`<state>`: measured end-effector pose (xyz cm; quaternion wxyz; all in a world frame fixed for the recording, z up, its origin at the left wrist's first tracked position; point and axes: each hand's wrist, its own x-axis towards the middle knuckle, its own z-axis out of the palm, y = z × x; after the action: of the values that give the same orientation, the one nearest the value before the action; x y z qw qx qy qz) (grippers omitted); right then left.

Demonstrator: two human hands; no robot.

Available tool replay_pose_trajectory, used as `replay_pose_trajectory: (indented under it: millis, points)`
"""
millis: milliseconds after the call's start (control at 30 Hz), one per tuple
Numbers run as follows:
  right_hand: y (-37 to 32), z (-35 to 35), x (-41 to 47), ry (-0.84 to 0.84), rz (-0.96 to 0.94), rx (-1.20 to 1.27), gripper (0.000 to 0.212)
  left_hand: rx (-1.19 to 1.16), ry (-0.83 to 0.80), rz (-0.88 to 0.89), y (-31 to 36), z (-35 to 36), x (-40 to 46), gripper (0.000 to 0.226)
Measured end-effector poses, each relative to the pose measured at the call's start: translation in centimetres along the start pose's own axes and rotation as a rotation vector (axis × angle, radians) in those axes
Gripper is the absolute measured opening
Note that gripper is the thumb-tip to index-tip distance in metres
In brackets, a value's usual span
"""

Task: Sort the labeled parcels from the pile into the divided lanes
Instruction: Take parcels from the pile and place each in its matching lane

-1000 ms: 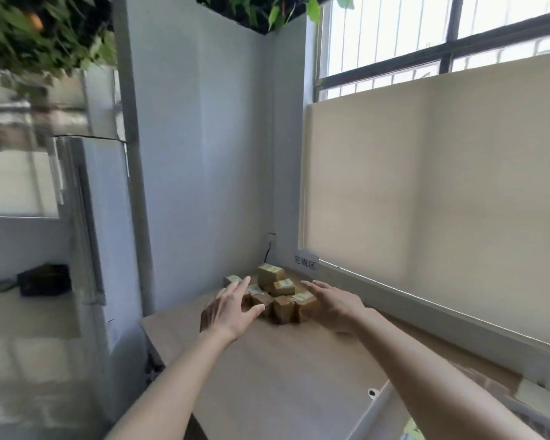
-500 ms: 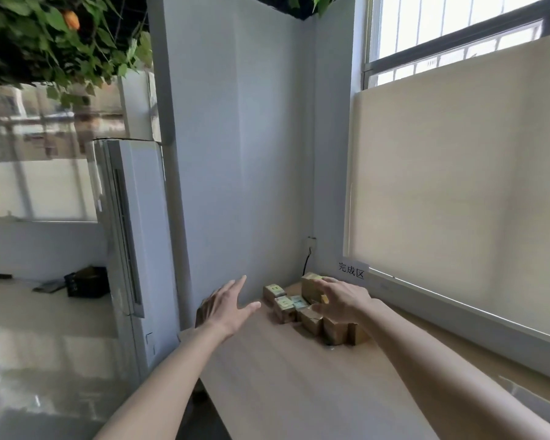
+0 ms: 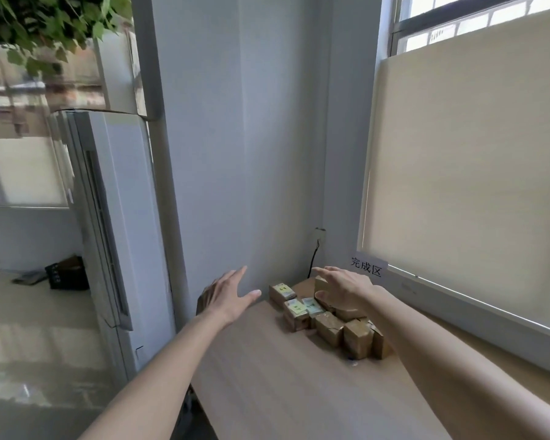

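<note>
Here, your right hand (image 3: 346,289) rests on top of the pile of parcels (image 3: 327,319), which sits on the table (image 3: 283,385) in the far corner, against the grey wall (image 3: 235,154) and just below the window blind (image 3: 473,185). The fingers arch over the tallest parcel (image 3: 320,285) at the back of the pile, thumb on its near side; whether they have actually closed on it cannot be told from this view. Your left hand (image 3: 227,298) hovers spread and holding nothing, to the left of the pile and apart from it, near the table's left edge.

The relation that matters: the tall parcel lies directly under the right hand, so the right is the nearer one and the likelier to lift. The pile runs as a loose diagonal row from the far corner toward you, labelled parcels (image 3: 294,308) (yellow-green tops) on its left side, plain brown faces at the near end.

Around it: a printed sign (image 3: 367,267) is fixed at the foot of the blind just behind your right hand, and a black cable (image 3: 313,258) drops down the corner to the table. A tall white cabinet (image 3: 115,217) stands left of the table, and leaves (image 3: 51,23) hang above it. The divided lanes are not in view, so you would probably have to turn away from the corner to place anything. Neighbouring parcels touch the tall one and may shift as it comes up.
</note>
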<state>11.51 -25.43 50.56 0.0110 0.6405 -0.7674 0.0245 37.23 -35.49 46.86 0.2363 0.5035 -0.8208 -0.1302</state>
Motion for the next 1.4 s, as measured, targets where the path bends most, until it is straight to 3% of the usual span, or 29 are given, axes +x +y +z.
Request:
replay_pose_trajectory:
  millis: [267,800,1100,1400]
  points:
    - [-2.9,2.5,10.2,-0.037,0.052,-0.035,0.069,0.002,0.003,0.041,-6.7,1.9,9.9,0.072]
    - [-8.4,10.1,30.2,-0.145,0.220,-0.026,0.065,-0.094,-0.201,0.131,-20.3,7.8,30.4,0.064]
    - [-3.0,18.1,37.9,-0.226,0.306,0.042,0.064,-0.077,-0.354,0.153,-21.7,18.6,37.7,0.066]
    - [5.9,33.7,46.6,-0.403,0.366,0.120,0.061,-0.117,-0.561,0.106,-20.9,37.7,45.0,0.070]
